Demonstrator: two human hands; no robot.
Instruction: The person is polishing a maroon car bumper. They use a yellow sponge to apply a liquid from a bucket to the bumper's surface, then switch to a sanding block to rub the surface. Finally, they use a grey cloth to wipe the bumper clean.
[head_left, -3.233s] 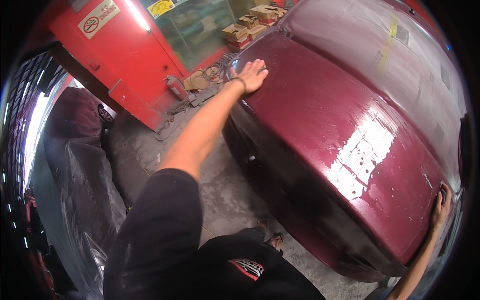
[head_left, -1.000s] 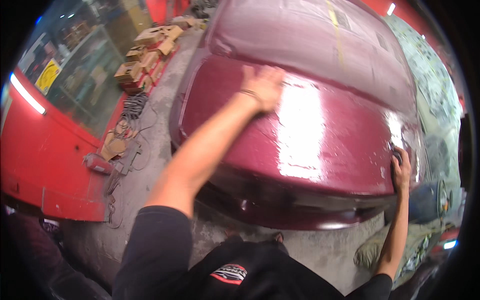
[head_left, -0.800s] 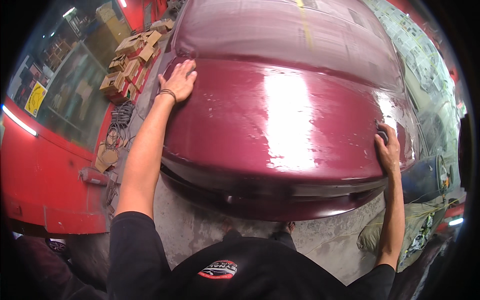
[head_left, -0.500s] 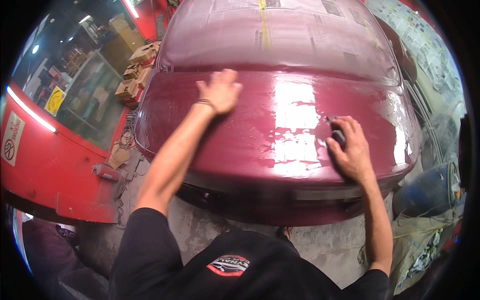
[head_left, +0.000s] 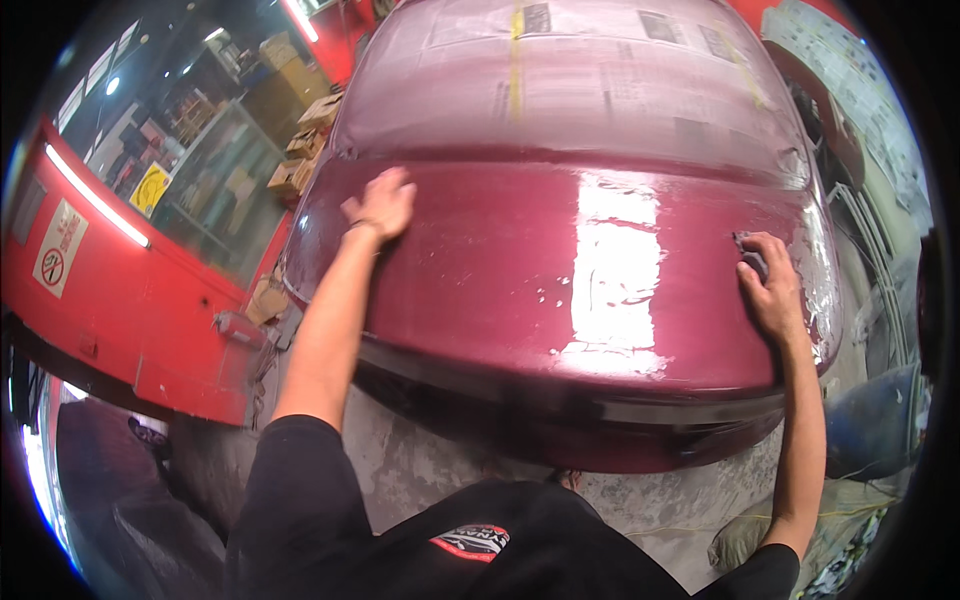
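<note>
A glossy, wet maroon car lid (head_left: pixel 480 270) spreads out in front of me, a light's reflection bright across its right half. On its far left part my left hand (head_left: pixel 382 205) is laid with fingers stretched and slightly apart, holding nothing. Close to the lid's right edge, my right hand (head_left: pixel 776 285) curls round a small dark block (head_left: pixel 754 262), pressing it to the surface. Most of the block is hidden under the fingers, so its exact kind cannot be made out. Water droplets and streaks show around the reflection.
Beyond the lid, the car's window (head_left: pixel 580 80) is covered with paper and yellow tape. A red wall (head_left: pixel 130 300) with glass panes and cardboard boxes (head_left: pixel 292 177) stand on the left. A blue drum (head_left: pixel 870 425) is at the right, near crumpled sheeting (head_left: pixel 745 540).
My right hand has slid the dark block rightward, toward the lid's right edge. My left hand has moved left across the lid. The reflection looks less broken up, and the view has shifted slightly.
</note>
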